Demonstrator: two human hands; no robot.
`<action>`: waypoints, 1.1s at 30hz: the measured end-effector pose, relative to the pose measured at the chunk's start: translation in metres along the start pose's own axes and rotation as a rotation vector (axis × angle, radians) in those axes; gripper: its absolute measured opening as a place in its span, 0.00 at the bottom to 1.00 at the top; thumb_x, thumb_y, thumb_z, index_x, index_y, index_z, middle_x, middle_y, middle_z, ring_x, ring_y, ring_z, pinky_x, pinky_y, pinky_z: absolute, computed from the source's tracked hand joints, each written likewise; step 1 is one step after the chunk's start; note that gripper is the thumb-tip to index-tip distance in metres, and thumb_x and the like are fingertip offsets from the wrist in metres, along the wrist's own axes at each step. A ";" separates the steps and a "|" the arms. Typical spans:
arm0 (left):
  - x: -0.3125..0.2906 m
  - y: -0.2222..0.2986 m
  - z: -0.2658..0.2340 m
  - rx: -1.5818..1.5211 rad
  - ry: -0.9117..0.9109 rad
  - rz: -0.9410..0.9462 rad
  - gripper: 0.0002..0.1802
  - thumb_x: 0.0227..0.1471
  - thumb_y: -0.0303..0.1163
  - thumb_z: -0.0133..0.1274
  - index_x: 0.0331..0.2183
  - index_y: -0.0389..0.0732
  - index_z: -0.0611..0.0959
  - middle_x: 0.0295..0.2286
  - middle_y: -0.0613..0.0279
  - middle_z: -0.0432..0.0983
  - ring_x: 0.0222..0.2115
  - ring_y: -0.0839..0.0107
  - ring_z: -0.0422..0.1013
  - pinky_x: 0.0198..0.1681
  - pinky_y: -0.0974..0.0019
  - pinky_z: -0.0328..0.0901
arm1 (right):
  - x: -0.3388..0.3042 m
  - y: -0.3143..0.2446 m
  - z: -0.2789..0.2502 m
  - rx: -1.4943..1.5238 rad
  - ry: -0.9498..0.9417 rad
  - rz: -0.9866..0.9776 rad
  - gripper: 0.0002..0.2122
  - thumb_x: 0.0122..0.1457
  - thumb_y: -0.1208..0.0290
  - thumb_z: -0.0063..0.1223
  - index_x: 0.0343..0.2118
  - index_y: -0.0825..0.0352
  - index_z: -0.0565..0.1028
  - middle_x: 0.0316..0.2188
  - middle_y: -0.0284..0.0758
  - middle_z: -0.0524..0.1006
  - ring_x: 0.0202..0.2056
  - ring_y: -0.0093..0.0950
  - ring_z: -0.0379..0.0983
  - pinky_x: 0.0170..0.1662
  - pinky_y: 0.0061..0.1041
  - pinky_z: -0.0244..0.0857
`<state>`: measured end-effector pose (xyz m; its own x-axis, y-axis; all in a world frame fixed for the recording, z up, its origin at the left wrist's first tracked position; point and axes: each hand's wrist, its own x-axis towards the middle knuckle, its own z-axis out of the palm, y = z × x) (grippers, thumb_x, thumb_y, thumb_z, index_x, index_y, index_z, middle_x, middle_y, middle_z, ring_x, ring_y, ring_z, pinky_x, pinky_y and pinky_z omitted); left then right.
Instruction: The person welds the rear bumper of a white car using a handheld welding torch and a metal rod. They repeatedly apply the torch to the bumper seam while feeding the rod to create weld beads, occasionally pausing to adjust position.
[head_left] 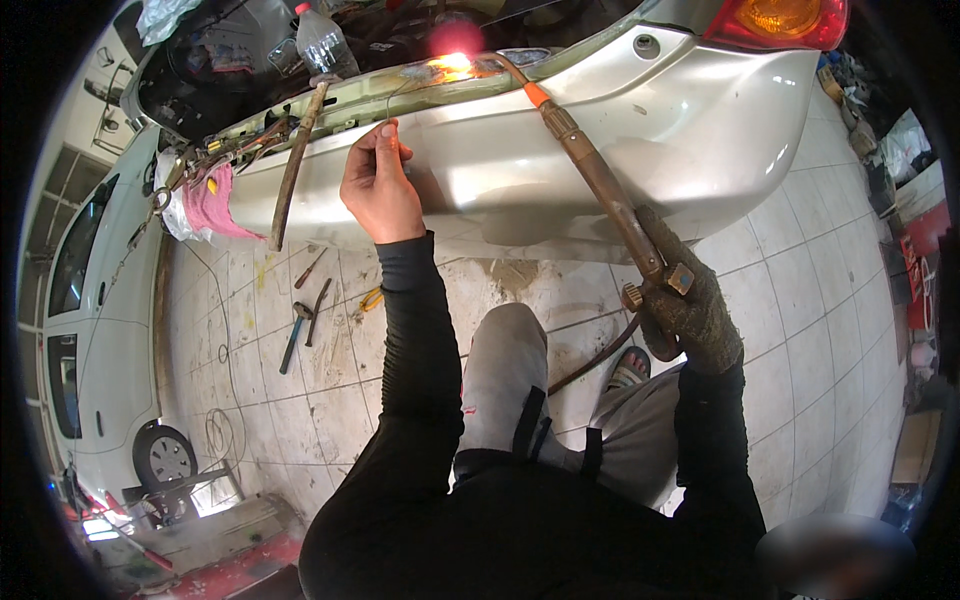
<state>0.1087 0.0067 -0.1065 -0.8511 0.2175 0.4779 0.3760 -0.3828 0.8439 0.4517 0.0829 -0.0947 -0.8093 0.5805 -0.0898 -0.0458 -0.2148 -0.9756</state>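
Note:
My right hand (700,310), in a dirty work glove, is wrapped round the valve end of a brass gas welding torch (592,170). Its bent copper tip reaches up and left to a bright flame (455,66) on the metal ledge (410,85) above a silver car bumper (500,160). Bare and raised in front of the bumper, my left hand (383,190) pinches a thin wire rod (389,103) between thumb and fingertips. The rod curves up toward the glowing spot; glare hides whether its end touches. A dark hose (598,360) trails down from the torch.
A wooden-handled tool (300,160) leans over the bumper beside a plastic bottle (325,45). Left of it hang a pink cloth (210,207) and a chain (140,232). A hammer (295,340) and other hand tools lie on the tiles. A white car (105,320) stands left.

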 end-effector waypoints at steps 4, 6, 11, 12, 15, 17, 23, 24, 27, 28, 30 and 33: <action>0.004 -0.002 0.003 -0.016 -0.011 0.012 0.11 0.62 0.32 0.59 0.37 0.31 0.85 0.30 0.64 0.81 0.26 0.82 0.67 0.33 0.77 0.62 | 0.004 0.005 -0.001 -0.043 0.033 -0.036 0.34 0.59 0.74 0.57 0.70 0.65 0.59 0.31 0.31 0.75 0.24 0.17 0.68 0.27 0.20 0.67; 0.005 -0.003 0.002 -0.001 -0.014 0.016 0.11 0.62 0.32 0.59 0.36 0.31 0.85 0.30 0.64 0.81 0.26 0.82 0.67 0.33 0.77 0.62 | 0.007 0.005 -0.001 -0.092 0.032 -0.073 0.34 0.59 0.74 0.57 0.70 0.65 0.59 0.31 0.31 0.75 0.24 0.17 0.69 0.28 0.20 0.68; 0.006 -0.004 0.002 -0.015 -0.015 0.015 0.11 0.62 0.32 0.59 0.37 0.31 0.85 0.29 0.64 0.80 0.26 0.82 0.67 0.33 0.77 0.62 | 0.008 0.008 -0.003 -0.112 0.041 -0.061 0.35 0.58 0.73 0.59 0.70 0.66 0.59 0.35 0.33 0.77 0.26 0.18 0.70 0.29 0.21 0.70; 0.006 -0.005 0.002 -0.021 -0.015 0.017 0.11 0.62 0.32 0.59 0.37 0.31 0.85 0.29 0.64 0.80 0.26 0.82 0.67 0.33 0.77 0.62 | 0.008 0.007 -0.004 -0.108 0.037 -0.042 0.36 0.58 0.72 0.59 0.70 0.66 0.59 0.35 0.33 0.77 0.27 0.18 0.70 0.30 0.21 0.70; 0.005 -0.003 0.002 -0.002 -0.013 0.024 0.11 0.62 0.32 0.59 0.37 0.31 0.85 0.29 0.64 0.80 0.26 0.82 0.67 0.33 0.77 0.62 | 0.008 0.010 -0.004 -0.026 0.023 -0.061 0.36 0.58 0.72 0.59 0.69 0.66 0.59 0.35 0.33 0.77 0.26 0.17 0.70 0.29 0.21 0.69; 0.005 -0.002 0.003 -0.004 -0.008 0.023 0.11 0.62 0.32 0.59 0.37 0.31 0.86 0.28 0.65 0.80 0.26 0.82 0.67 0.33 0.77 0.62 | 0.009 0.010 0.001 -0.032 0.060 -0.062 0.38 0.55 0.70 0.60 0.69 0.68 0.58 0.26 0.27 0.73 0.20 0.15 0.66 0.23 0.17 0.61; 0.005 -0.004 0.003 -0.012 0.006 0.020 0.11 0.62 0.32 0.59 0.37 0.31 0.85 0.27 0.66 0.79 0.26 0.81 0.67 0.32 0.76 0.62 | 0.009 0.009 0.003 -0.066 0.104 -0.043 0.39 0.54 0.70 0.60 0.69 0.69 0.58 0.22 0.24 0.71 0.17 0.14 0.64 0.20 0.16 0.57; 0.005 -0.004 0.003 -0.017 0.011 0.021 0.11 0.62 0.31 0.59 0.37 0.31 0.85 0.26 0.66 0.78 0.26 0.81 0.67 0.32 0.76 0.62 | 0.009 0.008 0.003 -0.067 0.106 -0.042 0.38 0.54 0.70 0.59 0.69 0.69 0.58 0.22 0.24 0.71 0.17 0.14 0.64 0.20 0.16 0.57; 0.003 -0.001 0.003 0.024 0.034 -0.002 0.11 0.62 0.32 0.59 0.37 0.31 0.85 0.26 0.66 0.78 0.26 0.81 0.67 0.32 0.76 0.62 | 0.008 0.000 0.008 -0.041 0.106 0.003 0.38 0.54 0.71 0.58 0.69 0.68 0.58 0.23 0.24 0.71 0.17 0.14 0.64 0.20 0.17 0.58; 0.004 -0.002 0.003 0.012 0.035 0.006 0.11 0.62 0.32 0.59 0.37 0.31 0.85 0.26 0.66 0.78 0.26 0.81 0.67 0.32 0.76 0.62 | 0.008 0.000 0.008 -0.041 0.111 0.003 0.38 0.54 0.71 0.57 0.69 0.68 0.59 0.23 0.24 0.71 0.18 0.14 0.64 0.21 0.17 0.58; 0.004 -0.004 0.003 -0.012 0.038 0.021 0.12 0.62 0.32 0.59 0.37 0.31 0.85 0.25 0.66 0.78 0.26 0.81 0.66 0.32 0.77 0.62 | 0.008 0.001 0.009 -0.043 0.122 0.005 0.37 0.54 0.72 0.57 0.69 0.68 0.59 0.25 0.24 0.71 0.18 0.14 0.63 0.21 0.17 0.59; 0.003 -0.002 0.003 0.007 0.025 0.016 0.12 0.62 0.33 0.59 0.37 0.31 0.85 0.26 0.66 0.78 0.26 0.82 0.67 0.32 0.77 0.61 | 0.010 0.004 -0.001 -0.154 0.058 -0.069 0.33 0.61 0.75 0.57 0.70 0.63 0.59 0.35 0.32 0.77 0.26 0.16 0.70 0.28 0.19 0.69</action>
<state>0.1061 0.0114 -0.1059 -0.8538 0.1883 0.4853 0.3925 -0.3797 0.8377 0.4441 0.0889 -0.0995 -0.7720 0.6350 -0.0285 -0.0060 -0.0521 -0.9986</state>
